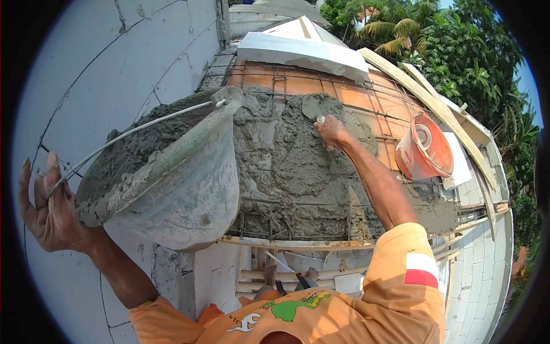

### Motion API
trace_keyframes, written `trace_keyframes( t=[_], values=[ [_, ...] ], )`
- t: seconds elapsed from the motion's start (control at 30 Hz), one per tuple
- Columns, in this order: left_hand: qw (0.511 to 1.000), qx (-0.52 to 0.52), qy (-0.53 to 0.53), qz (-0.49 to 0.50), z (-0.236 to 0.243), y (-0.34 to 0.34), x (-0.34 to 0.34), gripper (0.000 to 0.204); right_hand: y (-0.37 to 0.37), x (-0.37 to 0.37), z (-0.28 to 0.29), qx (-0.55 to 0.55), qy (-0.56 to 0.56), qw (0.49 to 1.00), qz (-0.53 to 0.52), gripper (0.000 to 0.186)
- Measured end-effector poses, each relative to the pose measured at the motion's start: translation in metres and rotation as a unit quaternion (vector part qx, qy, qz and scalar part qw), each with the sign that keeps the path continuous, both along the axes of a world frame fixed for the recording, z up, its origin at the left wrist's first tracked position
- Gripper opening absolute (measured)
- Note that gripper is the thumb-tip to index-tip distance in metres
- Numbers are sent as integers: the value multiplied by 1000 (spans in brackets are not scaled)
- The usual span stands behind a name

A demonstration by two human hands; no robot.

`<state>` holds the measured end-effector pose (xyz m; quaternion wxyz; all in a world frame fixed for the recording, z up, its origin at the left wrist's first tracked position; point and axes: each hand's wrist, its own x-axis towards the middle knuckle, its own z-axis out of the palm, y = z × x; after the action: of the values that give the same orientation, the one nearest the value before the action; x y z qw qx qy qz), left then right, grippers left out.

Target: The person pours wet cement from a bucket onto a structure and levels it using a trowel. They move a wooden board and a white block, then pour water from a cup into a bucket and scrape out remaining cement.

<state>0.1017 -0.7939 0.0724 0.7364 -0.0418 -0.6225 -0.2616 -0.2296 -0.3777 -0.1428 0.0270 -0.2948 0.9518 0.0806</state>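
Note:
At the left, a large grey bucket [177, 189] of wet concrete [143, 143] hangs tilted, its mouth leaning toward the wall. My left hand [57, 215] is closed on its wire handle [132, 132], with the bucket's rim close to the palm. My right hand [333, 133] grips a trowel by its pale handle end [319, 119]. The concrete-smeared blade [312, 106] rests on the spread concrete [298, 155] and blends into it. This concrete lies rough and lumpy over the slab, partly covering the steel bars.
Uncovered rebar [366, 109] crosses an orange-brown formwork sheet [303, 80] behind the concrete. An orange bucket [424, 148] stands at right near long timber planks [435, 103]. A white block [303, 57] lies at the back. A block wall [126, 63] rises at left; wooden scaffolding [321, 278] is below.

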Motion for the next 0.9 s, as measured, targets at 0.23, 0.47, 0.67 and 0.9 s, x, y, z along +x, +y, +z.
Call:
trace_keyframes(
  t=[0.23, 0.47, 0.67, 0.9],
  values=[
    [1000, -4, 1, -14, -5, 7, 15, 32, -118, 60, 31, -142, -58, 988, 20, 13],
    [999, 6, -42, -4, -17, -13, 15, 29, -90, 142, 33, -183, 1, 983, 4, 44],
    [994, 27, -92, 57, -25, -20, 12, 29, 60, 141, 40, -106, 96, 974, -178, 41],
    [997, 12, -75, 13, -37, -31, 8, 28, 151, 214, 55, -67, 23, 975, -211, 32]
  ],
)
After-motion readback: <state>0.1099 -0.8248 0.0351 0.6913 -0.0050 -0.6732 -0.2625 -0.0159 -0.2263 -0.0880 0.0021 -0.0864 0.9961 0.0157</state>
